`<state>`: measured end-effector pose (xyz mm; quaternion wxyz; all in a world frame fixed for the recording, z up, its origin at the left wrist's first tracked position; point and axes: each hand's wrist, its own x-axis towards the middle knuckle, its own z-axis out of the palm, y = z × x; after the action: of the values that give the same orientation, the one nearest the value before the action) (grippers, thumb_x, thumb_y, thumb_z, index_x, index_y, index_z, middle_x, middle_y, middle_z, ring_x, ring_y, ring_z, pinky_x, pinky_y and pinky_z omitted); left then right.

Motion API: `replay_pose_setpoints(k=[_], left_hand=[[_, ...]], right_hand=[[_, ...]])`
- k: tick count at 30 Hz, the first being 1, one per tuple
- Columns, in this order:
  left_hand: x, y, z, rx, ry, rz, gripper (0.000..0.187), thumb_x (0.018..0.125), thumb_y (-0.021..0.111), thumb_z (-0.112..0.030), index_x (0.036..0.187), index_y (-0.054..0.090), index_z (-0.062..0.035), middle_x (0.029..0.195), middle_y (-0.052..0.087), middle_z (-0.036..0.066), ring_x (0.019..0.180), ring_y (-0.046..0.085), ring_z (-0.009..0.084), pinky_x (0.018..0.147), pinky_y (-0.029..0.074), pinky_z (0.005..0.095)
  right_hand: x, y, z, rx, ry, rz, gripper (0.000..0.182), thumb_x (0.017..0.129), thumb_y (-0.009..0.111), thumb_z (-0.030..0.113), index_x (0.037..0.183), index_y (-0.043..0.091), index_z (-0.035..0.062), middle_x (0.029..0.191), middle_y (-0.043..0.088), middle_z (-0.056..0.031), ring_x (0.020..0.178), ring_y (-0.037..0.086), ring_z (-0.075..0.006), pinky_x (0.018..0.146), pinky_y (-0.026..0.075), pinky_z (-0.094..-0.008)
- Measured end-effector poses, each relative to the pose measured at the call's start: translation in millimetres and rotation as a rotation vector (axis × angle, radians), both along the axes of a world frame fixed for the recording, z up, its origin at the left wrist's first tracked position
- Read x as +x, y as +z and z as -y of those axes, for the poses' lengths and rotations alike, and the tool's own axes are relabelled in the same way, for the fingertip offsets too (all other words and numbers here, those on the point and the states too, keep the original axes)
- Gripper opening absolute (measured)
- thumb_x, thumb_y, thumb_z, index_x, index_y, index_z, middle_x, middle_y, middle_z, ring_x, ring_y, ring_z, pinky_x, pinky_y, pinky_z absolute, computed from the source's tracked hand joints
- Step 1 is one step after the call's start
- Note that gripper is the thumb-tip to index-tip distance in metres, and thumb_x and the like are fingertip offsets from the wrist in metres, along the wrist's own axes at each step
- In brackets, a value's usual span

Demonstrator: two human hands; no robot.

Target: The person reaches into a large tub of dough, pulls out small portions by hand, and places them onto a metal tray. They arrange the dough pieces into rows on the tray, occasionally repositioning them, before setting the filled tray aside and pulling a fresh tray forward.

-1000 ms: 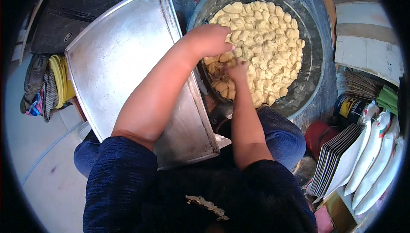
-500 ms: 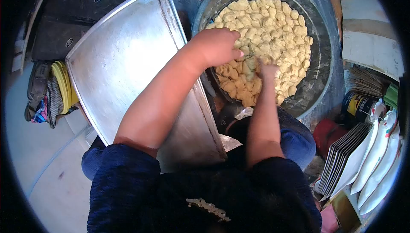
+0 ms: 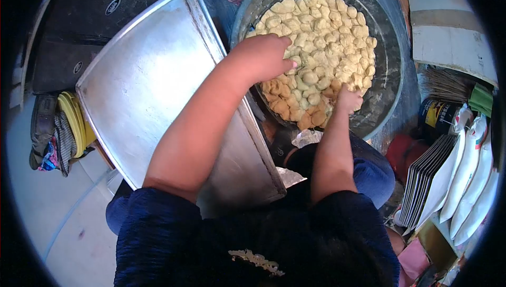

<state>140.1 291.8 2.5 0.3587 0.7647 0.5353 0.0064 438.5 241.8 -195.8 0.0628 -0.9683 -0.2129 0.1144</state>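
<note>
A big dark round basin [image 3: 392, 60] holds many pale yellow dough lumps [image 3: 327, 34] packed together. Near its lower left side, a patch of lumps [image 3: 282, 97] looks more orange-brown. My left hand [image 3: 263, 57] is over the left edge of the dough, thumb and forefinger apart; its other fingertips are partly hidden. At the lower right of the dough, my right hand [image 3: 349, 99] has its fingers curled down against the lumps. Whatever those fingers close on is hidden. Under my left forearm lies a large shiny metal tray [image 3: 142, 71], tilted beside the basin.
To the right are a stack of thin dark-edged sheets [image 3: 424, 181], white filled packets [image 3: 466, 176], a dark can [image 3: 440, 116] and a straw brush [image 3: 448, 84]. Black cases [image 3: 89, 23] stand at upper left, above a yellow plastic item [image 3: 74, 121].
My right hand has moved right and slightly down across the dough, uncovering lumps near the middle. My left hand stays over about the same part of the dough. The whole view has shifted slightly.
</note>
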Motion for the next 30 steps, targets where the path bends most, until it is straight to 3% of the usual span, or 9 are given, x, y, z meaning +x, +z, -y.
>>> replay_pose_setpoints(k=[4, 8, 10, 11, 14, 18, 22, 24, 30], left_hand=[[0, 7, 0, -0.037, -0.006, -0.019, 0.054, 0.085, 0.062, -0.040, 0.125, 0.055, -0.0042, 0.118, 0.059, 0.021, 0.111, 0.056, 0.0356, 0.095, 0.044, 0.0419], [-1, -1, -1, -0.024, -0.023, 0.002, 0.053, 0.085, 0.061, -0.039, 0.125, 0.055, -0.0046, 0.117, 0.060, 0.021, 0.109, 0.057, 0.0362, 0.093, 0.045, 0.0427], [0, -1, -1, -0.013, -0.023, 0.012, 0.053, 0.085, 0.061, -0.039, 0.125, 0.055, -0.0048, 0.118, 0.059, 0.020, 0.110, 0.057, 0.0362, 0.093, 0.045, 0.0430], [0, 3, -1, -0.034, -0.013, 0.006, 0.053, 0.085, 0.061, -0.038, 0.126, 0.055, -0.0048, 0.118, 0.059, 0.020, 0.110, 0.057, 0.0361, 0.094, 0.045, 0.0428], [-3, 5, -1, -0.051, -0.009, -0.012, 0.053, 0.085, 0.061, -0.038, 0.126, 0.054, -0.0047, 0.119, 0.059, 0.020, 0.110, 0.057, 0.0359, 0.094, 0.045, 0.0425], [-2, 4, -2, -0.065, -0.007, -0.026, 0.053, 0.085, 0.062, -0.038, 0.126, 0.054, -0.0049, 0.120, 0.058, 0.020, 0.111, 0.056, 0.0355, 0.095, 0.044, 0.0423], [-1, 2, -1, -0.065, -0.019, 0.007, 0.051, 0.086, 0.061, -0.037, 0.125, 0.055, -0.0050, 0.120, 0.058, 0.020, 0.111, 0.056, 0.0355, 0.094, 0.044, 0.0424], [-2, -5, 0, 0.053, 0.005, 0.027, 0.045, 0.084, 0.062, -0.035, 0.117, 0.060, -0.0037, 0.108, 0.064, 0.018, 0.102, 0.061, 0.0341, 0.088, 0.048, 0.0425], [-3, 3, -1, -0.021, -0.006, 0.021, 0.052, 0.086, 0.060, -0.039, 0.124, 0.055, -0.0050, 0.117, 0.059, 0.020, 0.109, 0.056, 0.0363, 0.094, 0.044, 0.0420]], right_hand=[[39, -79, 19, 0.195, -0.406, -0.447, 0.081, 0.073, 0.067, 0.053, 0.135, 0.047, 0.0044, 0.128, 0.053, -0.0206, 0.113, 0.056, -0.0310, 0.090, 0.047, -0.0398], [37, -139, 22, -0.018, -0.077, -0.280, 0.077, 0.074, 0.064, 0.054, 0.128, 0.050, 0.0010, 0.120, 0.058, -0.0237, 0.104, 0.060, -0.0313, 0.087, 0.046, -0.0444], [76, -170, 13, -0.418, 0.709, -0.099, 0.073, 0.075, 0.064, 0.054, 0.127, 0.051, 0.0049, 0.119, 0.057, -0.0212, 0.103, 0.060, -0.0342, 0.084, 0.047, -0.0465], [17, -73, 11, 0.139, 0.011, -0.123, 0.072, 0.075, 0.065, 0.052, 0.131, 0.048, 0.0102, 0.129, 0.047, -0.0202, 0.106, 0.057, -0.0382, 0.086, 0.047, -0.0481], [22, -22, 1, -0.016, -0.171, -0.035, 0.081, 0.073, 0.068, 0.053, 0.139, 0.040, 0.0149, 0.138, 0.031, -0.0225, 0.113, 0.051, -0.0403, 0.095, 0.043, -0.0509], [29, -55, -7, 0.038, -0.280, -0.212, 0.082, 0.072, 0.067, 0.055, 0.138, 0.041, 0.0140, 0.136, 0.035, -0.0213, 0.114, 0.051, -0.0397, 0.094, 0.044, -0.0490], [10, -84, 2, 0.210, 0.198, -0.423, 0.070, 0.074, 0.067, 0.039, 0.132, 0.043, 0.0076, 0.127, 0.040, -0.0229, 0.111, 0.050, -0.0418, 0.092, 0.045, -0.0464], [-33, -59, -9, -0.116, 0.477, -0.104, 0.074, 0.075, 0.067, 0.046, 0.135, 0.041, 0.0094, 0.127, 0.041, -0.0225, 0.114, 0.047, -0.0409, 0.093, 0.043, -0.0493], [13, -30, -14, 0.068, -0.135, -0.092, 0.087, 0.076, 0.065, 0.060, 0.142, 0.034, 0.0133, 0.137, 0.035, -0.0241, 0.127, 0.037, -0.0401, 0.093, 0.042, -0.0527]])
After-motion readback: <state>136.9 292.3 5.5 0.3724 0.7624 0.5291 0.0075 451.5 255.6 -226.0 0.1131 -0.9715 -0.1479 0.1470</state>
